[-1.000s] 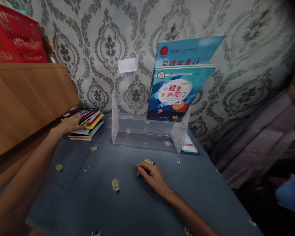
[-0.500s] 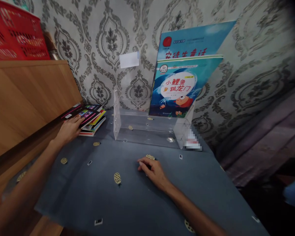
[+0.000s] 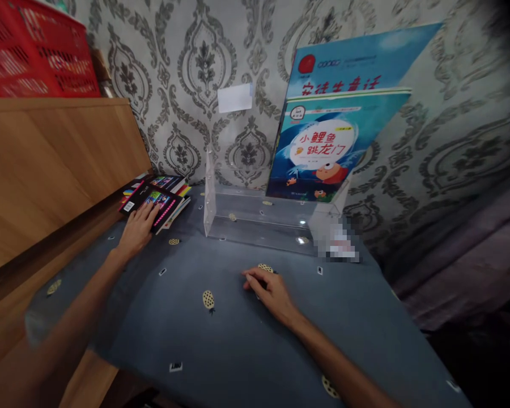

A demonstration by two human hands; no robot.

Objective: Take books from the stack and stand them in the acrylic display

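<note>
My left hand [image 3: 136, 231] lies over the near edge of a black book [image 3: 160, 205] with a barcode, fingers spread on its cover. That book rests askew on a stack of books [image 3: 179, 214] at the table's left; the thumb is hidden. On the blue tablecloth rests my right hand [image 3: 272, 293], its fingers curled and thumb tip close to the index finger, with nothing visible between them. Beyond it stands a clear acrylic rack [image 3: 259, 231]. A blue picture book [image 3: 318, 147] with a fish stands upright at its back, before a taller blue book [image 3: 365, 54].
A red plastic basket [image 3: 42, 54] sits on the wooden cabinet [image 3: 63, 153] at the left. The patterned wall behind carries a white paper label [image 3: 235, 98]. A pinkish curtain [image 3: 454, 255] hangs past the table's right edge. A blurred-out item [image 3: 343, 243] lies beside the rack.
The top black book has shifted and turned toward me on the stack, with my left hand on it. The view has moved slightly left. My right hand stays in place.
</note>
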